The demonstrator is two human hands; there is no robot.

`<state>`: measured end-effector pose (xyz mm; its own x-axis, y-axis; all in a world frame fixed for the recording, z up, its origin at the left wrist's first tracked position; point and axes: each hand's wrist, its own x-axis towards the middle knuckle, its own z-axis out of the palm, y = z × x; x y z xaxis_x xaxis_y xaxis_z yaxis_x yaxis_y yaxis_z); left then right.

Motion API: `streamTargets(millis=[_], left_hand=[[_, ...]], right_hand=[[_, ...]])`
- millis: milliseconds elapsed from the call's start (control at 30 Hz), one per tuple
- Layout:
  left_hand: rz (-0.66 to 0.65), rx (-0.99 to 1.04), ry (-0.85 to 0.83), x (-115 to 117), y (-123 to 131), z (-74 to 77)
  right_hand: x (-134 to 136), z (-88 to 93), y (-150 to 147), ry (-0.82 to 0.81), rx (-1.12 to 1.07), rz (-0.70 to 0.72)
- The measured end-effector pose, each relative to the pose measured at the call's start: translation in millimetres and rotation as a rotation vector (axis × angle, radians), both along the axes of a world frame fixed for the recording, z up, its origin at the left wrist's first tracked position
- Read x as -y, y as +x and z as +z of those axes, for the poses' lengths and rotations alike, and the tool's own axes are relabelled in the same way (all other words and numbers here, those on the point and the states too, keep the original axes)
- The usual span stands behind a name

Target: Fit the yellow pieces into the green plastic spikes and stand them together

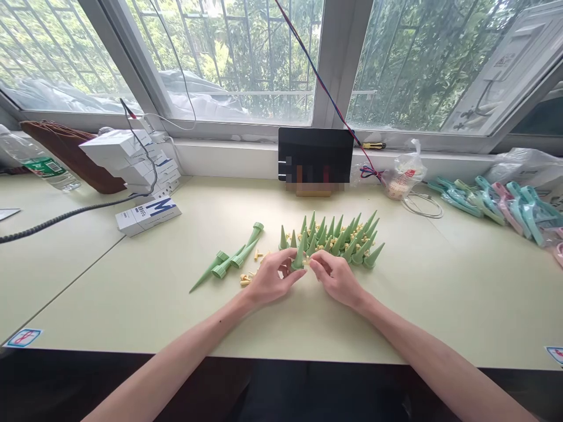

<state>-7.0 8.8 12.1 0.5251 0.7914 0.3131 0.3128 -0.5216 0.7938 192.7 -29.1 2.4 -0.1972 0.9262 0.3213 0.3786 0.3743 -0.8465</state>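
My left hand (pixel 270 278) is closed around the lower part of a green plant watering spike (pixel 299 255), which stands point up. At the spike's base, my right hand (pixel 339 280) pinches a small pale-yellow plug (pixel 307 262) between thumb and fingertips. Just beyond both hands stand several more green spikes (pixel 347 249) in close rows, points up, with yellow pieces among them. Left of my left hand lie several loose green spikes (pixel 223 267) on their sides. Small loose yellow plugs (pixel 245 280) lie between these and my left wrist.
A black tablet (pixel 314 155) leans by the window. White boxes (pixel 148 215) and a plastic bottle (pixel 48 167) are at the left, with a dark cable (pixel 79 210) across the table. Bagged plastic clips (pixel 505 202) lie at the right, near a tied plastic bag (pixel 402 176).
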Motion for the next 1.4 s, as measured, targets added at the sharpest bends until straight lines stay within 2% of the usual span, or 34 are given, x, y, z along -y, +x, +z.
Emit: streamTargets(millis=[200,533,833,1133,1400], left_hand=[[-0.004,0.022,-0.030,-0.5,0.7,2.7],[-0.015,0.032,-0.012,0.1,0.5,-2.9],[-0.004,0.036,-0.078,-0.2,0.7,3.9],[-0.059,0.067,-0.174,-1.6,-1.5,9.2],[-0.091,0.059,-0.164,0.5,-0.6,12.9]], right_hand=[[2.3,5.0,-1.3,0.044,-0.010,0.002],[-1.9,-3.7,2.2,0.036,0.028,0.037],[0.8,2.8,-0.2,0.063,-0.033,-0.020],[0.1,0.4,0.2,0.078,-0.015,0.016],[-0.3,-0.1,0.8,0.122,0.066,0.057]])
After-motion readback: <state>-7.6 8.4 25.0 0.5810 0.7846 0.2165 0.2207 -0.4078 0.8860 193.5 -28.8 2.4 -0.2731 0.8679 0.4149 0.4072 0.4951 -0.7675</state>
